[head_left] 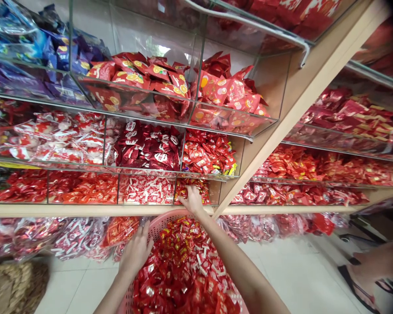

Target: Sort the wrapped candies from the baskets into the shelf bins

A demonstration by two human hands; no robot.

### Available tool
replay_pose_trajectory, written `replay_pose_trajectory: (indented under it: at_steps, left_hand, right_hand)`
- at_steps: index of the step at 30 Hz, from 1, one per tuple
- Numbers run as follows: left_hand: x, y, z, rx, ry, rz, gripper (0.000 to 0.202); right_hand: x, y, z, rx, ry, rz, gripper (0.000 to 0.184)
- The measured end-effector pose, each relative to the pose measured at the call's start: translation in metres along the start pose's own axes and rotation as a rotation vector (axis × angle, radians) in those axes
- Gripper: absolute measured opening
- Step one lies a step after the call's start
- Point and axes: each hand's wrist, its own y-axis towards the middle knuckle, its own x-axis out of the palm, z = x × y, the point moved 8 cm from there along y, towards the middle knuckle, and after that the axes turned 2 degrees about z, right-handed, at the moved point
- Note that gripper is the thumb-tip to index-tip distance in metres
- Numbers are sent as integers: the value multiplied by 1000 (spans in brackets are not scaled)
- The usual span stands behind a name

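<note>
A pink basket (157, 224) heaped with small red wrapped candies (186, 270) is in front of me at the bottom. My left hand (136, 252) rests on the basket's left rim, fingers curled over it. My right hand (192, 199) reaches up into the lowest clear bin (196, 188) of red and yellow candies, its fingers buried among the wrappers, so I cannot see if it holds any.
Tiers of clear acrylic bins (144, 144) hold red, white and blue (36, 56) sweet packets on a wooden shelf (85, 210). Bags of candy (78, 237) hang below. A woven basket (15, 283) sits at bottom left. Another person's foot in a sandal (373, 266) is at right on the white tiled floor.
</note>
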Motion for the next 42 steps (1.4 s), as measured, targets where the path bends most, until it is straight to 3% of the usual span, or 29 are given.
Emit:
replay_pose_trajectory:
  at_steps: [4, 9, 20, 31, 36, 42]
  left_hand:
    - [-1, -1, -1, -14, 12, -26, 50]
    - [-2, 0, -1, -23, 28, -38, 50]
    - [0, 0, -2, -34, 35, -47, 50]
    - [2, 0, -2, -24, 43, -14, 50]
    - [3, 0, -3, -8, 54, -1, 49]
    - [2, 1, -1, -8, 61, -7, 49]
  right_hand:
    - [32, 23, 4, 180, -60, -179, 74]
    - [51, 29, 5, 303, -67, -210, 81]
    - [40, 24, 15, 348, 62, -99, 61]
    - [29, 27, 6, 289, 41, 62, 41]
    - [35, 27, 15, 323, 130, 31, 44]
    - [46, 30, 17, 251, 212, 21, 41]
